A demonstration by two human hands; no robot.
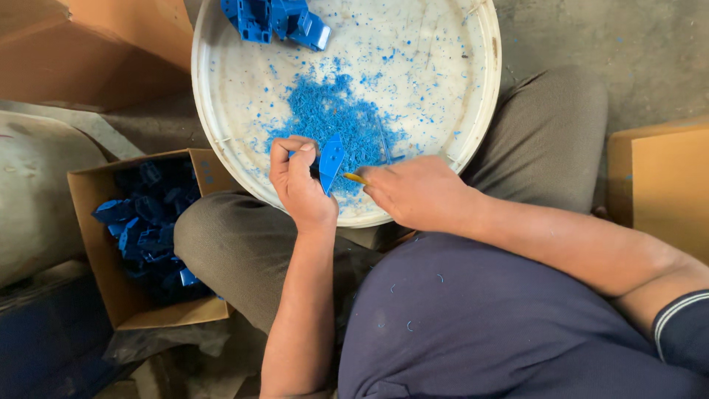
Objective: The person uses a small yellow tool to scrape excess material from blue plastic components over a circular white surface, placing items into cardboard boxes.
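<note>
My left hand [297, 181] grips a small blue plastic part [330, 160] over the near rim of a round white tray [458, 133]. My right hand [413, 193] is closed around a thin tool with a yellow tip [355, 178], whose point touches the blue part. A heap of blue plastic shavings [332, 118] lies in the tray just beyond both hands. More blue plastic parts [277, 20] sit at the tray's far edge.
A cardboard box [103, 244] holding several blue plastic parts stands on the floor to my left, beside my knee. Another cardboard box [665, 185] is at the right, and brown cardboard [96, 44] at the upper left. The tray rests on my lap.
</note>
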